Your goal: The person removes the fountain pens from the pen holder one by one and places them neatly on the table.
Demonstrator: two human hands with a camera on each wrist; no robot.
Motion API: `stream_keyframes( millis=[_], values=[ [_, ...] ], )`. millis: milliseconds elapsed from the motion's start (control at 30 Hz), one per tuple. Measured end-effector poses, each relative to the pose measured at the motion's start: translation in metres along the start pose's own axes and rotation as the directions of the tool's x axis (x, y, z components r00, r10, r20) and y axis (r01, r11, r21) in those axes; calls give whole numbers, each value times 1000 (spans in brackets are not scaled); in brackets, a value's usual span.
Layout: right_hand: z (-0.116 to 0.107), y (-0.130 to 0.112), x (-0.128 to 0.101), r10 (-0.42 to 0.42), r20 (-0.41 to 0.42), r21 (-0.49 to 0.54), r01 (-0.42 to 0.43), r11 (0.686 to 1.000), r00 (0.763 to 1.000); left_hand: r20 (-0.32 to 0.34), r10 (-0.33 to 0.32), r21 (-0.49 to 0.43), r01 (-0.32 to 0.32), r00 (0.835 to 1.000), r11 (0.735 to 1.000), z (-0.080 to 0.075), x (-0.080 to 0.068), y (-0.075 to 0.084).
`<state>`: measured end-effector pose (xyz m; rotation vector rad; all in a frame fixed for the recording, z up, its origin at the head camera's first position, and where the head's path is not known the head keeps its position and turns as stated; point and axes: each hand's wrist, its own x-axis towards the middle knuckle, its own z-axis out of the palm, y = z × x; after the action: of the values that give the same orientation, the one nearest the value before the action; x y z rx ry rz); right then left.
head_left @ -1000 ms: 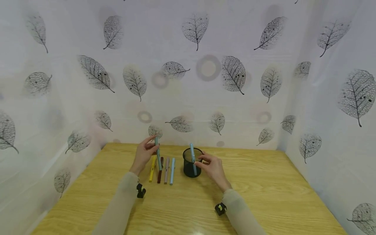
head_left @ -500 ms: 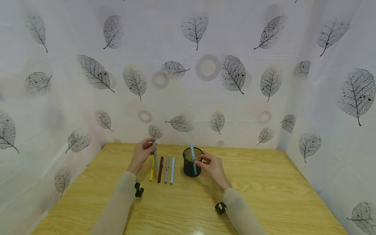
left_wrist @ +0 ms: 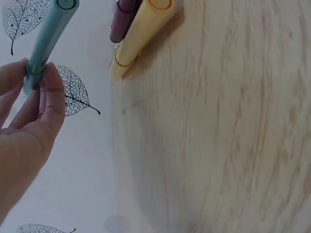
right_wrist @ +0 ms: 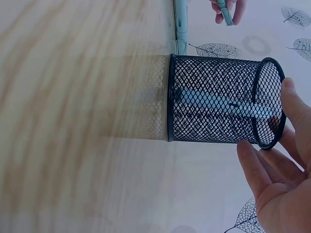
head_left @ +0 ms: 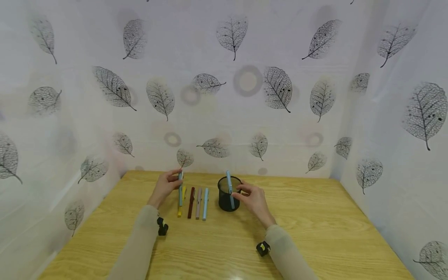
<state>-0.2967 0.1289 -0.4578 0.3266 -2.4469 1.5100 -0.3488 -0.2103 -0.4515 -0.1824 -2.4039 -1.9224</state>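
Note:
My left hand [head_left: 164,187] pinches a teal pen [left_wrist: 47,39] near its upper end, between thumb and fingers. In the head view the pen hangs upright, overlapping the yellow pen [head_left: 179,213] that lies on the table. Over on the right, my right hand [head_left: 254,200] holds the black mesh pen holder [right_wrist: 214,128] at its rim, thumb on one side and fingers against the wall. A light blue pen [head_left: 229,179] leans inside that holder, its top above the rim. Right of the yellow pen lie a dark red pen [head_left: 191,203], a mauve pen [head_left: 198,204] and another light blue pen [head_left: 205,204].
The wood-grain table [head_left: 217,247] reaches back to a pale curtain [head_left: 224,120] with a leaf print, which also hangs at both sides. The loose pens lie in a row left of the holder. A black wrist mount [head_left: 162,226] sits by the left sleeve.
My left hand has moved left and slightly down with the teal pen, from over the dark red pen to over the yellow one. My right hand and the pen holder have stayed put.

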Motion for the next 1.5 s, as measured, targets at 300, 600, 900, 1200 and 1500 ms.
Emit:
stream_keyframes(
  millis=[300, 600, 900, 1200, 1500],
  values=[
    [0, 2, 0, -8, 4, 9, 8, 1000, 1000, 76, -67, 30, 65, 995, 997, -6, 0, -9],
    [0, 1, 0, -15, -3, -10, 15, 1000, 1000, 107, -120, 135, 105, 987, 985, -12, -2, -15],
    [1, 5, 1, -7, -5, -11, 7, 1000, 1000, 128, -147, 179, 123, 981, 976, -15, -1, -22],
    [2, 6, 1, 2, 0, 2, -2, 1000, 1000, 115, -174, 218, 146, 978, 965, -16, -2, -28],
    [3, 6, 2, -6, -7, 7, 6, 1000, 1000, 136, -171, 234, 136, 976, 963, -16, 0, -28]
  ],
)
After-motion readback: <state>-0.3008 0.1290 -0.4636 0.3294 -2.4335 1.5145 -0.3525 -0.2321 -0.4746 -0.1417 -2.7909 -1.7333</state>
